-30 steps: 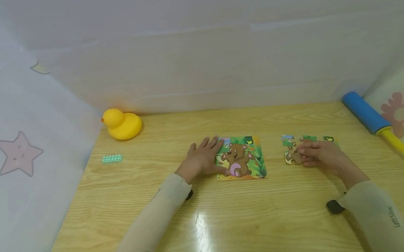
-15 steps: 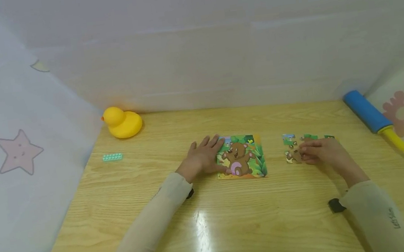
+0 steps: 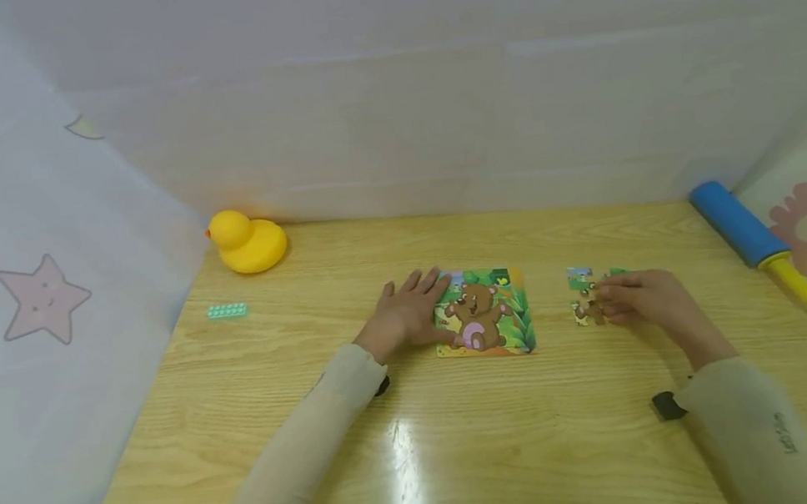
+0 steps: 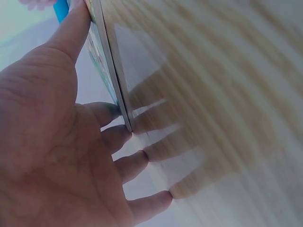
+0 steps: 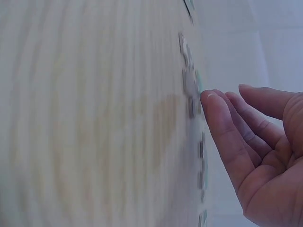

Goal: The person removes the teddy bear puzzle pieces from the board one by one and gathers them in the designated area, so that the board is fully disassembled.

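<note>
In the head view, a square bear picture puzzle [image 3: 487, 317] lies on the wooden table. My left hand [image 3: 404, 317] rests at its left edge with fingers spread; the left wrist view shows the thumb [image 4: 71, 33] along the edge and other fingertips reaching the table. Right of the puzzle lie several loose jigsaw pieces [image 3: 580, 278]. My right hand [image 3: 648, 308] is over them, hiding some. In the right wrist view the right hand [image 5: 270, 146] has loosely bent fingers, thumb apart from them, nothing between, fingertips right beside the jigsaw pieces [image 5: 190, 85].
A yellow rubber duck [image 3: 251, 244] sits at the back left, with a small green studded strip [image 3: 227, 311] in front of it. At the right edge lies a blue and yellow hand pump [image 3: 740, 226]. Pale fabric walls [image 3: 389, 136] enclose the table.
My right hand has shifted slightly and now hides the rightmost loose pieces. The left hand stays at the puzzle's edge. The head view has drifted a little.
</note>
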The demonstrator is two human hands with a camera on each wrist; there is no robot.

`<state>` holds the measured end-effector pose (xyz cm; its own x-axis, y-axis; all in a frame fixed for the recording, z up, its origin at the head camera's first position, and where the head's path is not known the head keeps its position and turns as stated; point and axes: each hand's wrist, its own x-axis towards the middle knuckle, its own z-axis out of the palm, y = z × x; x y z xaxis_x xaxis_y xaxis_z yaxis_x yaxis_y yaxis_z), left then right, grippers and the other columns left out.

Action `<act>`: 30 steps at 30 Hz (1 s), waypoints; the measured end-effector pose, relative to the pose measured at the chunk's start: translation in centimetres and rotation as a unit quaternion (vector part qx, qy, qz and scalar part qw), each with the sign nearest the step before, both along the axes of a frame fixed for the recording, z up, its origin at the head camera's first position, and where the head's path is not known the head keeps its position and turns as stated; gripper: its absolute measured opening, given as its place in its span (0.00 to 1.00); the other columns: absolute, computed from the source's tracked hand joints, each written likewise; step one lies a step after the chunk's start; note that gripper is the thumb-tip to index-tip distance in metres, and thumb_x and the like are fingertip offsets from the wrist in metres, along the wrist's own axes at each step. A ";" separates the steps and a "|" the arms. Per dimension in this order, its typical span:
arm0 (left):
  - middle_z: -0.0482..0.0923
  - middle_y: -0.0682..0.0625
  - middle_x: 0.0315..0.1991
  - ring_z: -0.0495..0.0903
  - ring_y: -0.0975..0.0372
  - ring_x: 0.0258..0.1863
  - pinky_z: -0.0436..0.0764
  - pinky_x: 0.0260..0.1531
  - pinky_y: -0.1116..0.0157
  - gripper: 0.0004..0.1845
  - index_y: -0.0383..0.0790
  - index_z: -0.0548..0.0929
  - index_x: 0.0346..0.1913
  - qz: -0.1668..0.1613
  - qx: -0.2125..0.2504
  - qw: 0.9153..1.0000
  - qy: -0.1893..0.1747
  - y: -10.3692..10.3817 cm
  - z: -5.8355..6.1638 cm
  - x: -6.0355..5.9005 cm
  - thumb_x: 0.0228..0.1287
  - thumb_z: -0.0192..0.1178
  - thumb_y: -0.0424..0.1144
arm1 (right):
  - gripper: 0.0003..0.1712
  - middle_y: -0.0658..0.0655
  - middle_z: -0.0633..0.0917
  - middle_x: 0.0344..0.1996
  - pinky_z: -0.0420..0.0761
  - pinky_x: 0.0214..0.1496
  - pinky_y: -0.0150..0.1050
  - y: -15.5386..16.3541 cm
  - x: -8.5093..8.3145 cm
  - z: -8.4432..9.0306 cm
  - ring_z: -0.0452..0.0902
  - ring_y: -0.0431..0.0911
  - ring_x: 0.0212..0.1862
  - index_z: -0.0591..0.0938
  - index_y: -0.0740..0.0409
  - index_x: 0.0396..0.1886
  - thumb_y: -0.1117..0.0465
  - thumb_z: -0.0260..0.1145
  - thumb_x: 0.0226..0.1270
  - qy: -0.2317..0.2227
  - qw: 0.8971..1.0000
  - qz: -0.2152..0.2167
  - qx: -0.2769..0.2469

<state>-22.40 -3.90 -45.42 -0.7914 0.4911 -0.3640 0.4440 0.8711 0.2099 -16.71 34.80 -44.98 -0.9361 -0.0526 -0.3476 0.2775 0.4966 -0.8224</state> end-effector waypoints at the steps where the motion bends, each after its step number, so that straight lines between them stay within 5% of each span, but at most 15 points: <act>1: 0.35 0.56 0.84 0.38 0.53 0.84 0.44 0.78 0.38 0.61 0.56 0.41 0.83 0.001 0.000 1.000 -0.001 0.0 0.0 0.0 0.55 0.61 0.76 | 0.34 0.66 0.85 0.57 0.88 0.47 0.36 -0.4 -0.2 0.1 0.89 0.37 0.42 0.71 0.70 0.71 0.48 0.59 0.79 0.003 1.000 0.003 0.001; 16: 0.38 0.55 0.85 0.41 0.53 0.84 0.47 0.78 0.38 0.61 0.56 0.43 0.83 0.005 -0.008 1.000 0.014 0.2 0.1 0.3 0.55 0.61 0.76 | 0.26 0.69 0.84 0.58 0.88 0.51 0.43 -7.5 -3.1 0.6 0.89 0.52 0.49 0.78 0.64 0.67 0.51 0.59 0.79 -0.003 0.998 0.047 -0.030; 30: 0.38 0.55 0.85 0.41 0.53 0.84 0.49 0.77 0.37 0.61 0.57 0.42 0.83 0.002 -0.013 1.000 0.018 0.2 -0.1 0.3 0.54 0.60 0.77 | 0.23 0.67 0.88 0.49 0.89 0.47 0.40 -12.0 -4.7 -0.7 0.88 0.47 0.42 0.81 0.66 0.62 0.56 0.63 0.77 -0.008 0.996 0.077 -0.039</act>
